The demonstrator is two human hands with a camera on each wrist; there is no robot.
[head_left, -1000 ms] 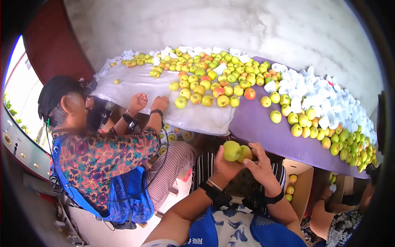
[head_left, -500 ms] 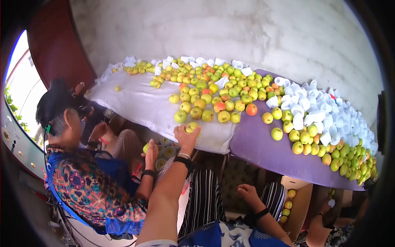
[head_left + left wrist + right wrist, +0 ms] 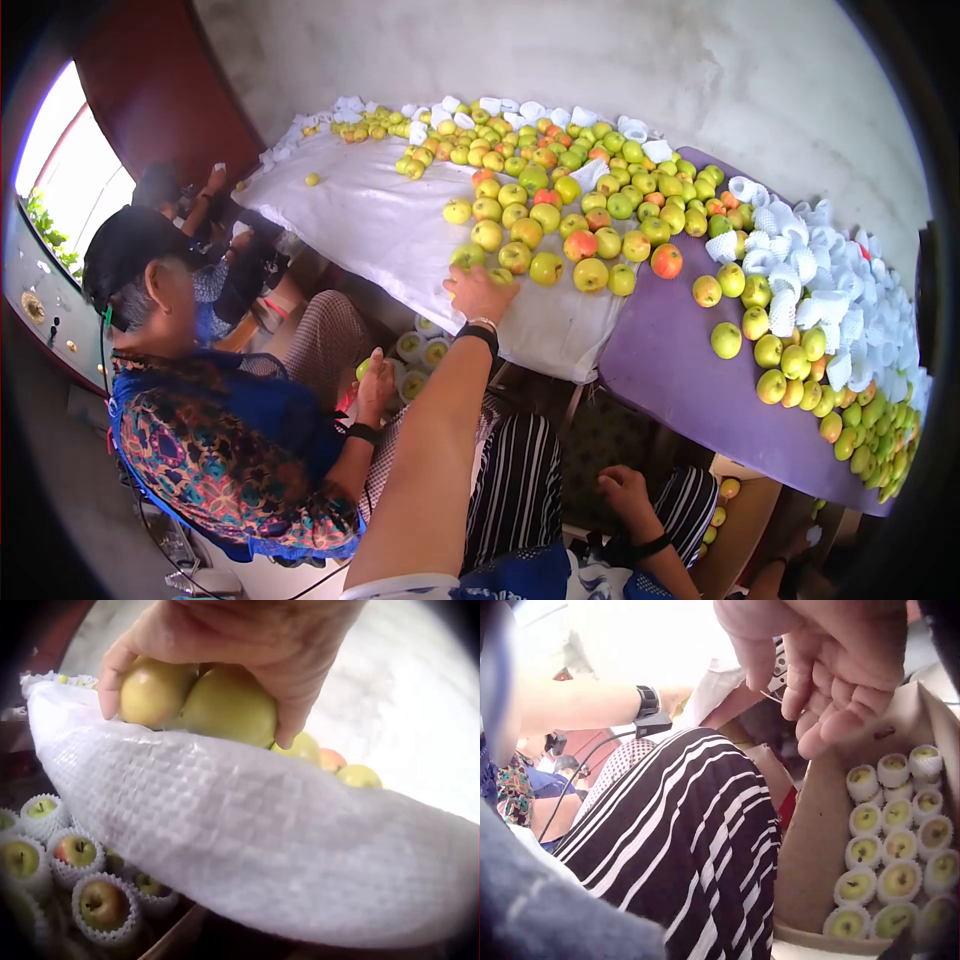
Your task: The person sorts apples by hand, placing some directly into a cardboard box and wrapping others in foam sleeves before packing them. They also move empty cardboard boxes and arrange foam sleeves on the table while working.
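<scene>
Near the front edge of the white-covered table, my left hand (image 3: 483,294) reaches forward and grips two apples. In the left wrist view a larger yellow-green apple (image 3: 234,706) and a smaller yellowish apple (image 3: 155,691) sit side by side under the palm, fingers and thumb curled round them. They are close over the white woven sheet (image 3: 225,802). Loose yellow-green apples (image 3: 546,267) lie just beyond. My right hand (image 3: 628,492) hangs over my lap, fingers loosely curled and holding nothing. In the right wrist view it is above an open cardboard box (image 3: 810,859).
Foam-netted apples (image 3: 898,844) fill the box in rows. White foam nets (image 3: 800,255) and more apples cover the purple table part (image 3: 690,400) at the right. A person in a patterned top (image 3: 215,440) sits close on the left, holding an apple. Wrapped apples (image 3: 105,904) stand below the table.
My hands were together with two apples over my lap. My left hand has carried them forward to the table's edge; the right has let go and lowered. The view has shifted left.
</scene>
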